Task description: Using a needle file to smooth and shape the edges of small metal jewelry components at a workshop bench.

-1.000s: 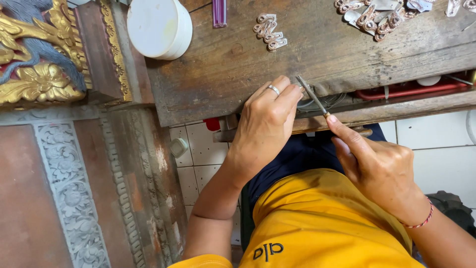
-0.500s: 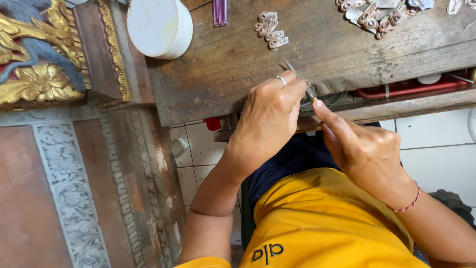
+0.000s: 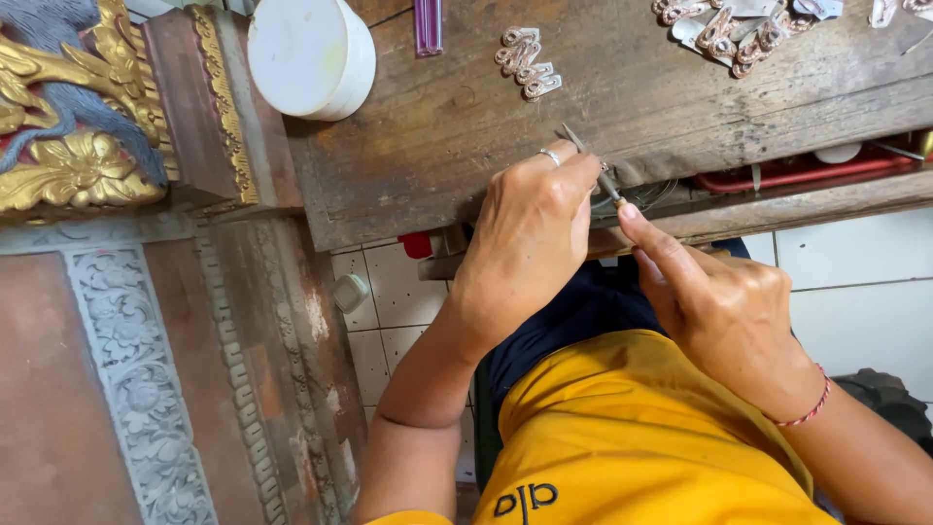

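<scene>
While the tweezers [image 3: 591, 163] are pinched in the left hand [image 3: 530, 243] at the bench [image 3: 437, 146] edge, centre frame, and steadied by the right hand's [image 3: 724, 311] pressed fingertip, wrists are best braced, strokes kept short.

Both forearms reach up from the near edge and converge toward the middle of the scene. The left hand [image 3: 530, 233] shows its back, wrist straight, fingers curled downward over the far side with the knuckles bunched; a ring sits on 1 finger. The right hand [image 3: 724, 311] lies just to its right, a little nearer, its back also up. Its forefinger stretches out straight toward the left hand, tip almost touching it, while the other fingers fold under. A thin red band circles the right wrist.
</scene>
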